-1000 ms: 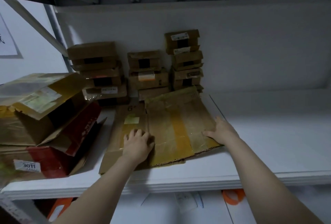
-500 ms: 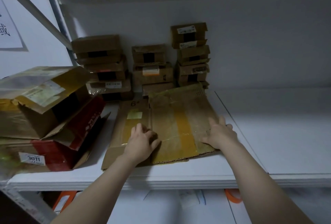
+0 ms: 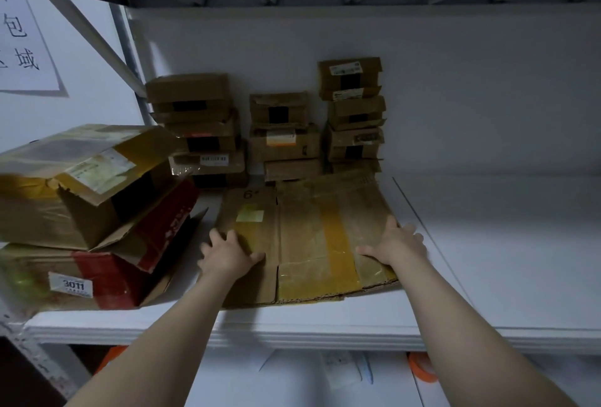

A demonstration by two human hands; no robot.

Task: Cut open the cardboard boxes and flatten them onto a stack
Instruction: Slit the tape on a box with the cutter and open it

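A flattened brown cardboard box [image 3: 305,231] was laid flat on the white metal shelf [image 3: 494,263], near its front edge. It was seen to be broader across the shelf than deep, so its long axis ran roughly left to right. Its creases and a wide band of yellow tape [image 3: 338,244] were pointed from front to back. A handwritten "6" [image 3: 248,194] was marked at its far left corner, and the near edge was skewed slightly, the right end lying further back.

To the left, a tan taped box with torn flaps [image 3: 74,185] was piled on a red-and-brown carton [image 3: 107,279] labelled "3011" — the carton's loose flap reached close to the flattened box's left edge. Behind, three stacks of small brown boxes [image 3: 283,140] were ranged against the back wall, with the flattened box's far edge lying just in front of them. A white paper sign [image 3: 22,42] was fixed to the wall at upper left, and an orange tape roll [image 3: 421,371] was partly seen below the shelf.

The left grip [image 3: 229,257] — a bare hand — was rested palm down on the left panel, fingers loosely bent, nothing grasped. The right grip [image 3: 398,245] was spread open on the right panel, its fingertips [image 3: 413,231] reaching over the right edge; the cardboard was touched, not clasped.
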